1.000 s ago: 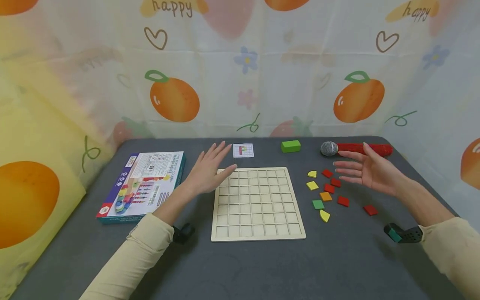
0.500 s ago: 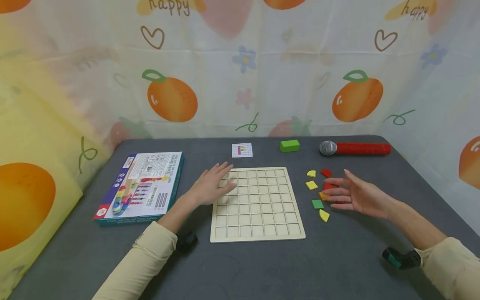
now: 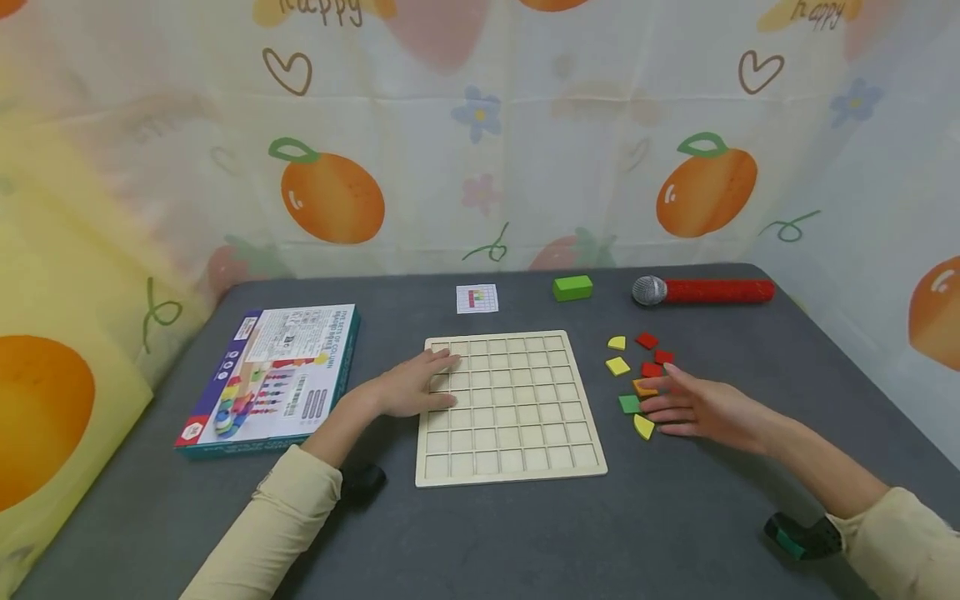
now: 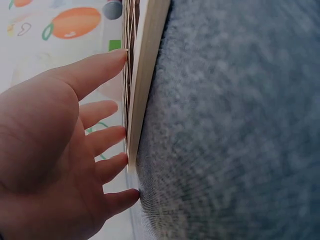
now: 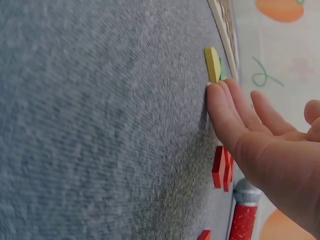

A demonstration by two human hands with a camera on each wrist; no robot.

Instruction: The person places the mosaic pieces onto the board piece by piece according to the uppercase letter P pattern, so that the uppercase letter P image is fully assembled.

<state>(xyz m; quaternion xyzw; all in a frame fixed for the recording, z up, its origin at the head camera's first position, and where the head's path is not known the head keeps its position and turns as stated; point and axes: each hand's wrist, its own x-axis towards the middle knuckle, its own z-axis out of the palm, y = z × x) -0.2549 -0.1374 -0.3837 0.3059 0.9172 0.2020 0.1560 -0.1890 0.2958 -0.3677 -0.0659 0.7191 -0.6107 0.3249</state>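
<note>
Square-grid board (image 3: 512, 417) flat at the middle of the worktop (image 3: 480, 550), its visible squares bare; squares under the left hand (image 3: 412, 385) cannot be checked. Loose flat pieces lie to its right: yellow (image 3: 617, 367), red (image 3: 647, 340), green (image 3: 629, 404) and partly covered orange (image 3: 642, 388). No piece is seen set in the grid, so the work appears to be at its start, with all placing left to do. The left hand, thumb and fingers spread, reaches over the board's left edge and grips nothing; whether it presses on the board is unclear. The right hand (image 3: 701, 408), thumb uppermost and fingers extended, holds nothing, its fingertips just beside the pieces; contact cannot be told. Farther out: printed card (image 3: 477, 299), green block (image 3: 572, 288), red microphone (image 3: 703, 291) and, at left, a box (image 3: 277, 375).
</note>
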